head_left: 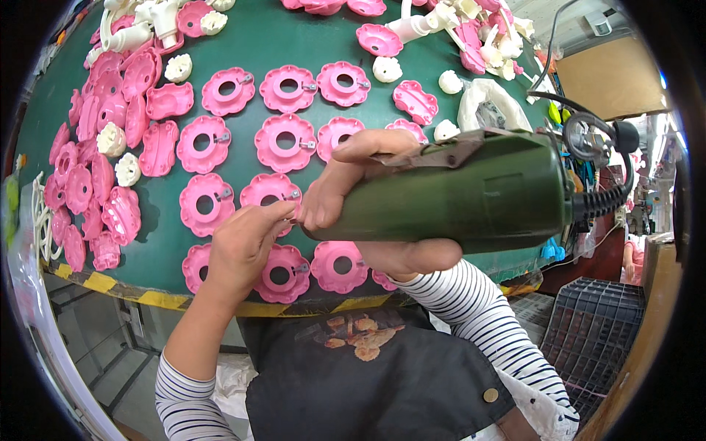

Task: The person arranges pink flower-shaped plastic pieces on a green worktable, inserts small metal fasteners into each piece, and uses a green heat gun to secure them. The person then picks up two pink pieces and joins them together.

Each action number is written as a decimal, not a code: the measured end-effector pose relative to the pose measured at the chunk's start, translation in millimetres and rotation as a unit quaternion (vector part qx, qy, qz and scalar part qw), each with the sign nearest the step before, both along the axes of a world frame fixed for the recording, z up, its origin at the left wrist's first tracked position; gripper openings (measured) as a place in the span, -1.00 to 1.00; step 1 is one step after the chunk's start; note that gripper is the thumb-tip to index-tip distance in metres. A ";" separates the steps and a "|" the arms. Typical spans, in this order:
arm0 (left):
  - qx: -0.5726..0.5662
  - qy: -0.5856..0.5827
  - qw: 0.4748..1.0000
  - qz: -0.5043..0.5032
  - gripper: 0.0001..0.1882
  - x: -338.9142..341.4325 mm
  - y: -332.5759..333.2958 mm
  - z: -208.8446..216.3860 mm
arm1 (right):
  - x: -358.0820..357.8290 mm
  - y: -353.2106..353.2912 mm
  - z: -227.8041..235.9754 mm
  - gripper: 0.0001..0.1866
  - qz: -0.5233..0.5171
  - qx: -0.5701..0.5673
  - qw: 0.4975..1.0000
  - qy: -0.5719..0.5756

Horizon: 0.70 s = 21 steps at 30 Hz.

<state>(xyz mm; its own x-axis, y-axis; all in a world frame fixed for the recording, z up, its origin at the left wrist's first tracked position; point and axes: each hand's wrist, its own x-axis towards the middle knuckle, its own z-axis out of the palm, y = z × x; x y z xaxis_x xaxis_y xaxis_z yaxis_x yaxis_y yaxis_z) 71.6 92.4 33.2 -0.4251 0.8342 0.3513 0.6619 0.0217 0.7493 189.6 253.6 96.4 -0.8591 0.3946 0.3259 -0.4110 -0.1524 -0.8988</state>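
Note:
A green electric screwdriver [456, 191] lies across my right hand [334, 187], its body tilted up toward the camera and its cord running off to the right. My fingers wrap round its front end, which hides the bit. My left hand [246, 246] is closed in a pinch beside that end; whatever its fingertips hold is too small to make out. Under both hands, rows of pink flower-shaped plastic parts [285, 132] lie on the green table. Each has a round centre hole, and many show a small metal piece at one side.
Pink shells and white flower-like pieces [111, 140] are heaped at the left. More pink and white parts [471, 37] fill the far right, near an open white bag [493, 103] of small metal pieces. Yellow-black tape [162, 299] marks the table's near edge. A black crate [596, 338] stands at lower right.

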 end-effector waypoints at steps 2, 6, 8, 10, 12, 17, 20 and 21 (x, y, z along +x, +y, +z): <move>-0.001 -0.015 1.000 -0.020 -0.69 4.1 -6.4 0.7 | 5.5 -7.3 -3.5 0.24 0.007 -0.021 0.999 0.042; -0.015 -0.056 0.997 -0.046 -0.65 19.5 -23.3 7.0 | 13.0 -22.4 -16.6 0.22 0.023 -0.054 0.989 0.137; 0.001 -0.042 0.997 -0.063 -0.65 24.5 -28.4 4.9 | 17.3 -24.5 -23.7 0.21 0.049 -0.052 0.985 0.155; 0.006 -0.049 0.997 -0.067 -0.63 31.1 -35.8 -0.2 | 27.6 -26.6 -22.4 0.19 0.068 -0.043 0.991 0.108; 0.057 0.028 0.997 -0.041 -0.62 37.1 -33.8 -2.1 | 36.0 -27.9 -25.7 0.17 0.078 -0.017 0.994 0.080; -0.020 0.047 0.997 -0.056 -0.64 43.5 -39.9 -2.7 | 35.6 -23.6 -52.9 0.08 0.110 0.025 0.989 0.097; -0.035 0.061 0.997 -0.038 -0.68 48.9 -41.3 -7.6 | 35.1 -24.9 -55.0 0.03 0.135 0.002 0.989 0.063; -0.040 0.059 0.997 -0.033 -0.69 48.6 -42.3 -8.2 | 34.1 -20.8 -54.0 0.01 0.158 0.028 0.986 0.047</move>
<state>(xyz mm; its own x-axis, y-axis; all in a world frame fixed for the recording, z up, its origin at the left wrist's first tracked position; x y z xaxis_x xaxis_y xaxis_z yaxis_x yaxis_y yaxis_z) 120.1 50.0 25.1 -0.3284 0.8859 0.3275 0.7478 0.0320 0.6632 223.8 232.8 42.3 -0.9013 0.0914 0.4235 -0.4327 -0.2378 -0.8696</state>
